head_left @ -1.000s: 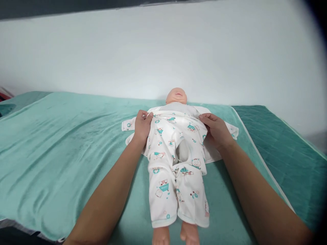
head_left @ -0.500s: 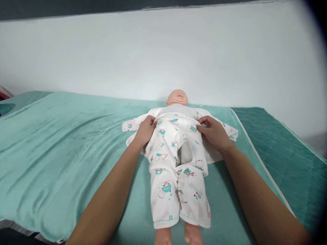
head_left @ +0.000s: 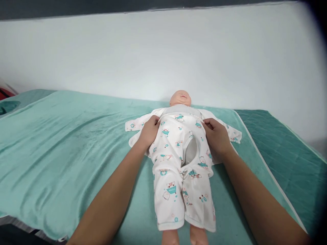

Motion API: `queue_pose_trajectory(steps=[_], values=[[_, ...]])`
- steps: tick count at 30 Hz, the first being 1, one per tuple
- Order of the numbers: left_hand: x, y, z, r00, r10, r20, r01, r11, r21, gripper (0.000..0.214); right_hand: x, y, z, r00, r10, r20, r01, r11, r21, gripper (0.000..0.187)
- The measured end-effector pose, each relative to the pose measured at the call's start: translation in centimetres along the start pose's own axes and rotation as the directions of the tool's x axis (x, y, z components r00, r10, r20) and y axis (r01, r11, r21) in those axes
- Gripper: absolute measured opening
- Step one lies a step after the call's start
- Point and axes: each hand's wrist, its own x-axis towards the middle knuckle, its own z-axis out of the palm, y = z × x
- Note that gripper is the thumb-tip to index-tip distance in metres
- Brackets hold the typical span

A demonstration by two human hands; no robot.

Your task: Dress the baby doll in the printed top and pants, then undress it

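A baby doll (head_left: 180,98) lies on its back, head toward the wall and feet toward me. White printed baby pants (head_left: 168,156) cover its legs and reach up over its belly, with an oval opening at the crotch. My left hand (head_left: 150,131) pinches the waistband at its left edge. On the opposite edge, my right hand (head_left: 216,135) has its thumb and fingers closed on the waistband. A matching white baby jacket (head_left: 135,125) is on the doll's arms, spread open at both sides. Fingertips of both hands are partly hidden by cloth.
A light green blanket (head_left: 63,146) with soft wrinkles lies under the doll. Darker green quilted bedding (head_left: 276,149) shows at the right. A white wall (head_left: 127,58) rises directly behind the bed. Something red (head_left: 6,93) sits at the far left edge.
The pants' waistband sits slightly higher and is pulled more taut. The crotch opening looks longer and narrower. My right hand has closed in on the waistband edge. The view has shifted slightly.
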Motion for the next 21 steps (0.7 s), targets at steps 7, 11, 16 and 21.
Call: queue_pose_trajectory(steps=[7,11,16,21], values=[[-0.8,2.7,0.6,0.977,0.215,0.019,-0.211,0.970,-0.121,0.026,-0.9,-1.7,0.5,0.996,-0.068,-0.052,0.071,0.996,0.058,0.014],[-0.8,3.2,0.9,0.981,0.167,0.099,-0.150,0.976,-0.155,0.035,-0.7,-1.4,0.6,0.999,-0.039,-0.013,0.040,0.988,0.147,0.017],[-0.8,3.7,0.9,0.983,0.163,0.086,-0.155,0.984,-0.092,0.019,-0.3,-1.0,0.7,0.997,-0.023,0.073,0.009,0.982,0.187,0.022],[-0.6,3.9,1.0,0.971,0.239,0.013,-0.239,0.971,0.016,0.016,-0.1,-0.8,0.5,0.995,-0.007,0.098,-0.007,0.989,0.145,0.022]])
